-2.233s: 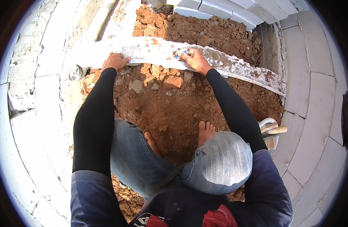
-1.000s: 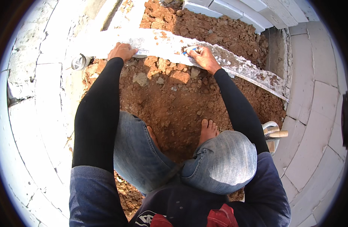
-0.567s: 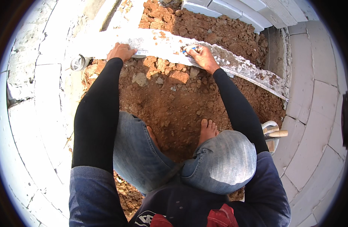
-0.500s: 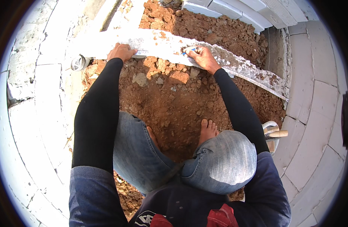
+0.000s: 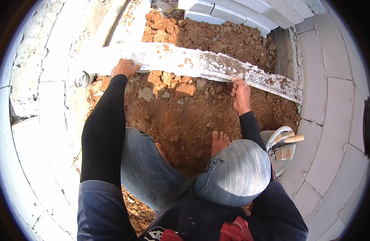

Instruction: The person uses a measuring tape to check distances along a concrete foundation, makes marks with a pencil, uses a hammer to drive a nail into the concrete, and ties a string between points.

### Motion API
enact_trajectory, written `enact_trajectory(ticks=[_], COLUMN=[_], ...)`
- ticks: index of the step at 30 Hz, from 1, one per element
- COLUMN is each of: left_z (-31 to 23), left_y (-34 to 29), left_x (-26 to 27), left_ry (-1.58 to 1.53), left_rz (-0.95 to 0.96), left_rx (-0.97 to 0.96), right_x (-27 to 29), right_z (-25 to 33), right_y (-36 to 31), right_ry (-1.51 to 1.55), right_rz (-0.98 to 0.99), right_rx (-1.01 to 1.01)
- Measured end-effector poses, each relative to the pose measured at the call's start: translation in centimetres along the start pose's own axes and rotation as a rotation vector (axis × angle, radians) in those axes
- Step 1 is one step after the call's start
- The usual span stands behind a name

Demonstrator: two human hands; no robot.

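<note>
A thin pale measuring tape (image 5: 269, 91) runs along the near edge of a rough whitish concrete beam (image 5: 169, 54), slanting down to the right end. Toward the beam's left part, my left hand (image 5: 126, 68) is curled on that edge, with its thumb against the tape. Farther right, my right hand (image 5: 241, 94) grips the tape's near side with bent fingers. Whether it also holds something small is hidden by those fingers. Strong glare washes out the beam's left end.
Reddish-brown soil (image 5: 181, 116) with stones lies between my bare feet and the beam. A bucket (image 5: 282, 166) with wooden-handled tools stands by my right knee. A round grey metal container (image 5: 83, 79) is at left. White blocks (image 5: 229, 15) are stacked beyond; grey block walls (image 5: 319, 160) flank me.
My right hand has moved right and nearer along the beam, from its upper face to the tape. The small blue-and-white thing in its fingers no longer shows. My left hand stays on the edge.
</note>
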State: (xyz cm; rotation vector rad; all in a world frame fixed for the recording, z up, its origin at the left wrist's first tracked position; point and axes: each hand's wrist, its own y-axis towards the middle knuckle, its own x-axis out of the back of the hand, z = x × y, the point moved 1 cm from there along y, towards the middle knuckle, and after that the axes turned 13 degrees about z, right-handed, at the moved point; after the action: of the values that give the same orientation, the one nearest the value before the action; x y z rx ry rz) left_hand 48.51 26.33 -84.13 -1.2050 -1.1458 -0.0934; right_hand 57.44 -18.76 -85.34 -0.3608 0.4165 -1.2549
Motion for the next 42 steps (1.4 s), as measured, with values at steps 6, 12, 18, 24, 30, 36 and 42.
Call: enact_trajectory(ticks=[6, 12, 18, 24, 30, 36, 42], left_z=[0.6, -0.1, 0.7, 0.7, 0.3, 0.6, 0.3], left_y=[0.5, 0.1, 0.7, 0.7, 0.4, 0.4, 0.5], left_x=[-0.4, -0.3, -1.1, -0.7, -0.6, -0.7, -0.6], left_ry=[0.012, 0.005, -0.016, -0.006, 0.034, 0.040, 0.058], left_rz=[-0.018, -0.045, -0.045, -0.058, -0.030, -0.035, -0.020], left_rx=[0.011, 0.004, -0.019, -0.023, 0.005, 0.026, 0.009], right_x=[3.5, 3.1, 1.0, 1.7, 2.5, 1.8, 1.9], right_z=[-4.0, -15.5, -20.3, -21.5, -22.3, -21.7, -21.1], right_y=[-6.1, -16.5, -18.6, -18.6, -18.7, -18.4, -18.2], right_ry=[0.028, -1.313, -1.807, -1.775, -1.766, -1.705, -1.758], right_rz=[-0.151, 0.086, 0.048, 0.049, 0.035, 0.038, 0.088], right_rx=[-0.194, -0.046, -0.022, 0.007, 0.039, -0.008, -0.012])
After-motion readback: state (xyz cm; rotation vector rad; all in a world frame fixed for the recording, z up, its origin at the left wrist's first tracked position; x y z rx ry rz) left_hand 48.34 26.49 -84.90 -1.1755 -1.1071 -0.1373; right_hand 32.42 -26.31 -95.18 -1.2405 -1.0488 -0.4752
